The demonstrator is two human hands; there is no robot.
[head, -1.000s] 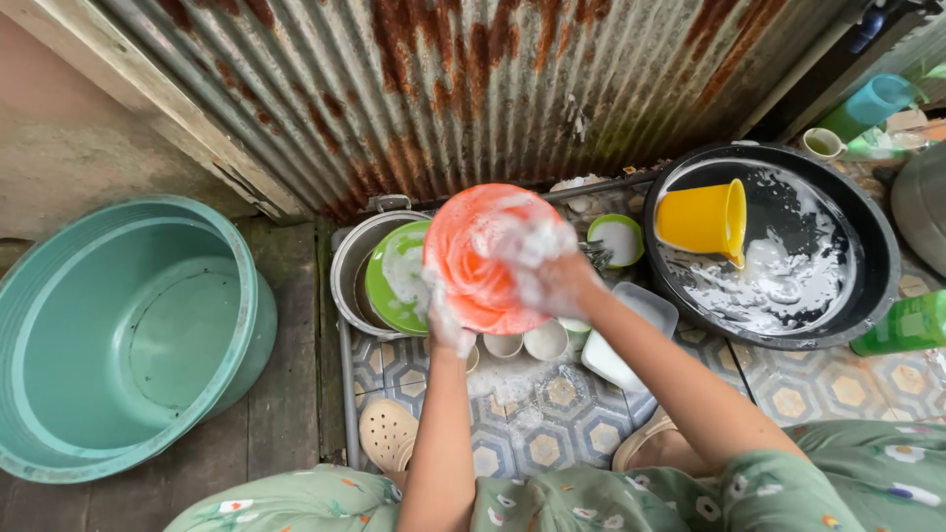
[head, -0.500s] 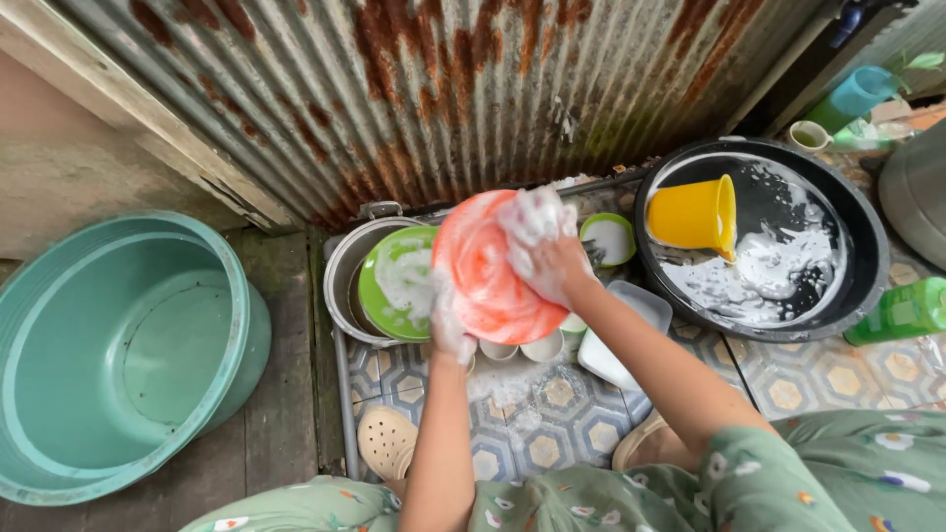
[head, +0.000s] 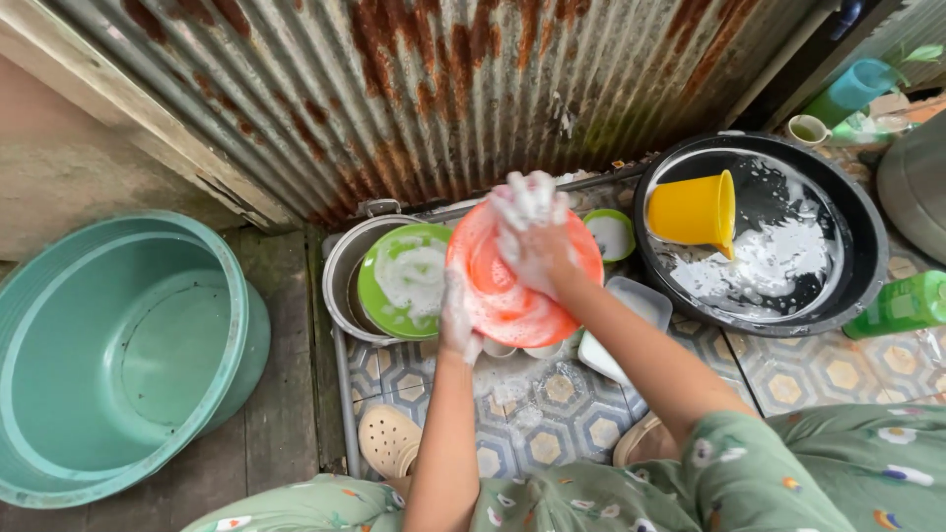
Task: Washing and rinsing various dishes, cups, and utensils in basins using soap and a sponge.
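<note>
An orange plastic plate (head: 503, 296) is held up over the tiled floor. My left hand (head: 459, 320), covered in suds, grips the plate's lower left rim. My right hand (head: 532, 229) presses a foamy white sponge against the plate's upper face. Just left of the plate a green plate (head: 399, 281) smeared with foam rests in a metal pot (head: 340, 276).
A large teal tub (head: 118, 355) stands at the left. A black basin (head: 847, 246) with suds holds a yellow cup (head: 695, 209) at the right. A white rectangular container (head: 631, 315), a small green-rimmed bowl (head: 611, 234), a green bottle (head: 902, 303) and a beige sandal (head: 386, 440) lie around. Rusty corrugated metal backs the area.
My right hand has slid with the sponge across the top of the orange plate, from its right edge toward the middle. The plate has tilted slightly in my left hand.
</note>
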